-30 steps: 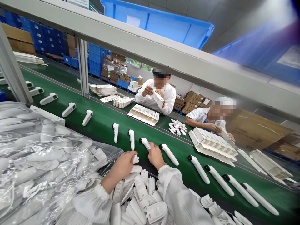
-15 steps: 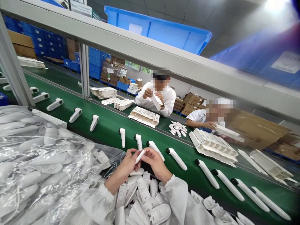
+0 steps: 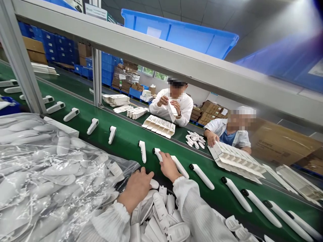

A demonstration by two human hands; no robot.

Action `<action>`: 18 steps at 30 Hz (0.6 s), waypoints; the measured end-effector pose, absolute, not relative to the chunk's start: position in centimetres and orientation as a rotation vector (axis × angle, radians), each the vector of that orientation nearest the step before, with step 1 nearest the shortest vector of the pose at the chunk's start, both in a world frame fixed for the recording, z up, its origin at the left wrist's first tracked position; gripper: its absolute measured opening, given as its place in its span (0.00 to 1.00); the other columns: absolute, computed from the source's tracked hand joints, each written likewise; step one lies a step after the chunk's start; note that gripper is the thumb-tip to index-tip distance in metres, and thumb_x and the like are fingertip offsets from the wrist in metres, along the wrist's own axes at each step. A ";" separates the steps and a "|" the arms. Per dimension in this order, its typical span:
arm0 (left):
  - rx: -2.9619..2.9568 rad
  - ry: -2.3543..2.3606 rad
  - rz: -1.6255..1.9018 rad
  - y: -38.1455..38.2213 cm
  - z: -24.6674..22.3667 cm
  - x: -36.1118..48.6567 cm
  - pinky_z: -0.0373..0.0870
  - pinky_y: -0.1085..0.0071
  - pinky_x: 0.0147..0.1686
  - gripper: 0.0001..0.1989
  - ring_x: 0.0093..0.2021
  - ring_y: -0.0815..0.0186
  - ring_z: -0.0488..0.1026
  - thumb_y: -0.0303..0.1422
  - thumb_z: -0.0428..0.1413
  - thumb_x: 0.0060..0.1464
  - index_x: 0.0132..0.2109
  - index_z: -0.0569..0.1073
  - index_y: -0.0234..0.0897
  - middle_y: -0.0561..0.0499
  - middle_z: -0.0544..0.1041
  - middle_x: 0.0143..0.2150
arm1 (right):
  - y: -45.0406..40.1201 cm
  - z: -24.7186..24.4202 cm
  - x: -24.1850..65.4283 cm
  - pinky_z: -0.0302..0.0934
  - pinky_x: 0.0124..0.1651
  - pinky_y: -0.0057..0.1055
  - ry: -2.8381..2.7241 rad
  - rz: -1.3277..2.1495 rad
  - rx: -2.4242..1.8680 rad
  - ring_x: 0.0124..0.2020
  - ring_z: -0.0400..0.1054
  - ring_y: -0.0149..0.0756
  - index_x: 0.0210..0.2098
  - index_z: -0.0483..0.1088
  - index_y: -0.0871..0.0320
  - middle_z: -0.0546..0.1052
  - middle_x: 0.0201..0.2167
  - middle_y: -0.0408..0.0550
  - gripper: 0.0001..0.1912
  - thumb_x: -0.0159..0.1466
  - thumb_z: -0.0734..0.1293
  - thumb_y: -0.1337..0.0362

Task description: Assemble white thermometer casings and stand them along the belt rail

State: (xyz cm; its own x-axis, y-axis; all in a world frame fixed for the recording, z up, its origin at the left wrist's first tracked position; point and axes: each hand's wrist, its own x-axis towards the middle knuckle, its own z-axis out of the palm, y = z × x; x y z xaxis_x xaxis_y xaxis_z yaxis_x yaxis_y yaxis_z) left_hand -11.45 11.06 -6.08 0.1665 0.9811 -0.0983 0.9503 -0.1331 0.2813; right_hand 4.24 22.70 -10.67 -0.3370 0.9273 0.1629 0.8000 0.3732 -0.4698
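Hands apart, grips unclear: on the belt (image 3: pixel 127 137), a device (image 3: pixel 157 153) is fingered, seemingly steadied, at eleven o'clock from the right hand (image 3: pixel 169 166); covers (image 3: pixel 160 206) are kept at five from the left hand (image 3: pixel 137 186), apparently for reach.

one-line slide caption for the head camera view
Right hand at a white, black-tipped handheld device on the green belt, left hand beside loose white plastic covers.

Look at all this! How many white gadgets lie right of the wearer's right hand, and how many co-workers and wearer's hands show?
White gadgets right of the right hand: 6
Co-workers across the belt: 2
Wearer's hands, including the left hand: 2
Total: 10
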 end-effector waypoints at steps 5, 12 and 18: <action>2.101 1.999 0.153 10.5 -6.0 -9.3 0.69 0.54 0.43 0.23 0.46 0.41 0.72 0.47 0.57 0.57 0.52 0.74 0.34 0.32 0.72 0.47 | 22.8 -11.4 4.7 0.61 0.51 0.39 -2.342 0.167 -1.719 0.48 0.68 0.52 0.66 0.58 0.64 0.72 0.46 0.62 0.31 0.63 0.64 0.77; 2.069 2.091 0.271 10.4 -7.3 -7.5 0.67 0.52 0.43 0.17 0.46 0.40 0.69 0.36 0.58 0.57 0.50 0.72 0.29 0.31 0.70 0.45 | 22.9 -11.3 6.6 0.61 0.50 0.36 -2.414 0.078 -1.768 0.48 0.68 0.50 0.67 0.57 0.63 0.73 0.46 0.59 0.30 0.67 0.64 0.74; 1.988 1.907 0.515 11.3 -8.5 -8.6 0.68 0.57 0.43 0.11 0.48 0.47 0.69 0.26 0.59 0.52 0.45 0.72 0.33 0.38 0.69 0.46 | 22.6 -11.5 7.7 0.60 0.53 0.38 -2.340 0.037 -1.821 0.49 0.67 0.50 0.66 0.59 0.65 0.73 0.47 0.60 0.27 0.68 0.63 0.73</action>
State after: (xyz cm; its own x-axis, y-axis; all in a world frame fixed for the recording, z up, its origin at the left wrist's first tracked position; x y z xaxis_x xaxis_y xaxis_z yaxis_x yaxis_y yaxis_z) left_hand -8.64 11.26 -8.47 0.0347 0.9990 0.0271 0.8771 -0.0434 0.4784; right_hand 7.69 22.65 -11.47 -0.2360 0.9639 0.1235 0.9595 0.2513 -0.1275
